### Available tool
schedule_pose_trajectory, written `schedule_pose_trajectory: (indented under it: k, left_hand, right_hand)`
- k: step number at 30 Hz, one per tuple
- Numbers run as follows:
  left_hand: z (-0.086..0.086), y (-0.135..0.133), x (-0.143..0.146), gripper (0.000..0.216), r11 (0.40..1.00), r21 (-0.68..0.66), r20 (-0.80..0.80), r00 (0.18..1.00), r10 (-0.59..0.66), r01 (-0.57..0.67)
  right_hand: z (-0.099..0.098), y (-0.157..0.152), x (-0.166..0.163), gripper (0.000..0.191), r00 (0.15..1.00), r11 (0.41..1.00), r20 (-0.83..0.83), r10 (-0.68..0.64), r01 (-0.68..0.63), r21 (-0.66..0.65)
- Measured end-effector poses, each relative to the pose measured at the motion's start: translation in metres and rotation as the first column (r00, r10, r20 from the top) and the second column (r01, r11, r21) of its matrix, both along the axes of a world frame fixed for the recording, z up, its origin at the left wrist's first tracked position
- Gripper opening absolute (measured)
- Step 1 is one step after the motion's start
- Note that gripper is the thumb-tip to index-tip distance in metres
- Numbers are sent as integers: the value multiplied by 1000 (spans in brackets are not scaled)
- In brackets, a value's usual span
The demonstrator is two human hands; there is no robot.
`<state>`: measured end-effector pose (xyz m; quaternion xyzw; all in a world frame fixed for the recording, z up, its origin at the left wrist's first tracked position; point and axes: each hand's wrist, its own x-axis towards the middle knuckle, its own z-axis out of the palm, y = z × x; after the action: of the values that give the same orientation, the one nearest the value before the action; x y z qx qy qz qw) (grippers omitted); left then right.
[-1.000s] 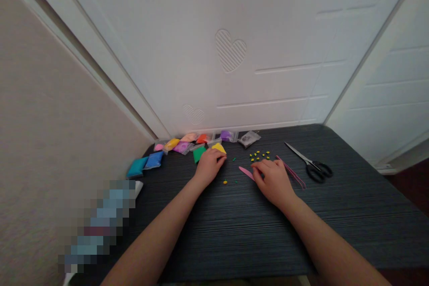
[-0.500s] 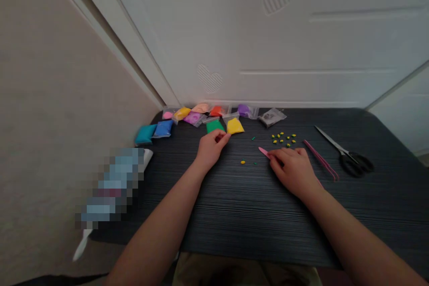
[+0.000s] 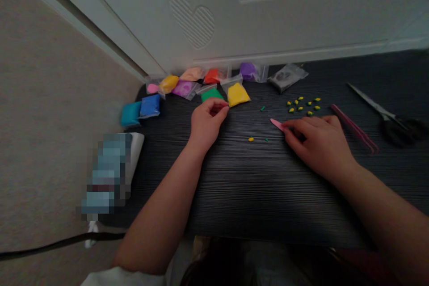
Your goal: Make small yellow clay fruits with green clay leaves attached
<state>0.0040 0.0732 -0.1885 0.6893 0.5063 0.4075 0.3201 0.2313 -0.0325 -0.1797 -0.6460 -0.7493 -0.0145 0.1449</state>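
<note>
My left hand (image 3: 207, 123) is closed in a pinch beside the green clay packet (image 3: 212, 94) and the yellow clay packet (image 3: 237, 94); whatever its fingertips hold, if anything, is too small to name. Between the thumb and fingers of my right hand (image 3: 318, 145) is a pink clay knife (image 3: 277, 124), its blade pointing left. Between the hands lie a small yellow clay piece (image 3: 251, 139) and a tiny green bit (image 3: 266, 140), with a green strip (image 3: 262, 108) farther back. Several small yellow-and-green clay pieces (image 3: 300, 108) are grouped just beyond my right hand.
Pink tweezers (image 3: 354, 128) and black-handled scissors (image 3: 385, 114) lie to the right. Along the back are more clay packets, including a purple one (image 3: 248, 72) and a grey bag (image 3: 287, 77). Blue packets (image 3: 150, 106) and a blurred-out object (image 3: 110, 172) sit at the left edge.
The camera has tilted down and come closer, so the table things appear higher and larger. Both hands keep nearly the same pose and place on the table.
</note>
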Motion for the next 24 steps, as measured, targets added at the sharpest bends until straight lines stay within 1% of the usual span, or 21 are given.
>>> schedule_pose_trajectory:
  k: [4,8,13,17,21,24]
  left_hand:
    - [-2,0,-1,18,999,-31,30,1000,-7,8]
    - [-3,0,-1,24,998,-57,-6,1000,-15,15]
    - [-3,0,-1,26,998,-50,-26,999,-27,26]
    - [-2,1,-1,27,996,-84,-24,999,-23,21]
    - [-1,2,-1,26,989,-147,24,1000,-8,11]
    - [-1,3,-2,26,989,-148,70,998,-6,17]
  right_hand:
    - [0,1,1,21,1000,1000,-23,6,-6,-8]
    - [1,1,-1,20,999,1000,-32,1,-1,-17]
    - [2,2,-3,19,998,999,-61,-12,10,-36]
    - [4,2,-3,20,997,999,-76,-23,20,-36]
    - [5,1,-5,21,995,998,-96,-37,31,-60]
    - [5,0,-6,21,992,997,-113,-51,43,-70]
